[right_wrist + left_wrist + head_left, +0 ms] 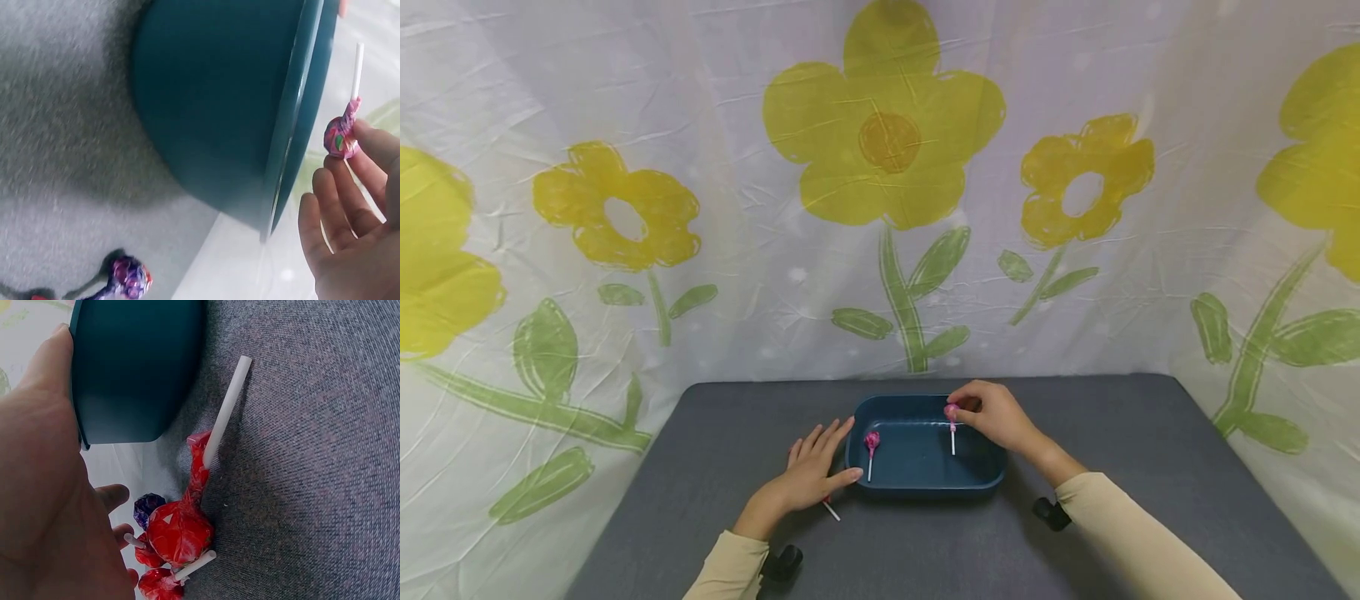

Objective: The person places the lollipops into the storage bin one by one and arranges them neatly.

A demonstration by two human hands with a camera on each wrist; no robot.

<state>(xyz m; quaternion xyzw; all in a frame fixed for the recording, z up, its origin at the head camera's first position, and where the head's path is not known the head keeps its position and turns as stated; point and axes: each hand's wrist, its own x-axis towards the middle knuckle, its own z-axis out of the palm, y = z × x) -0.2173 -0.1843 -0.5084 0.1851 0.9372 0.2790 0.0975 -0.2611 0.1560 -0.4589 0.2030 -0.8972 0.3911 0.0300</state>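
My right hand [1000, 417] pinches a pink-wrapped lollipop [951, 412] by its candy end over the right part of a dark blue tray [925, 490]. In the right wrist view, thumb and fingertips hold that lollipop [340, 139], its white stick pointing up the picture. Inside the tray, at the left, lies another pink lollipop [871, 442]. With fingers spread, my left hand [805, 477] rests at the tray's left edge, thumb on the rim. Beneath that hand, a red lollipop [181, 531] lies on the table, mostly hidden in the head view.
More red lollipops [159, 584] and a dark purple one [149, 509] lie beyond the left hand's fingers. To the right of the tray, a purple lollipop [128, 278] shows in the right wrist view. A flower-printed curtain [760, 333] hangs behind the grey table [715, 433].
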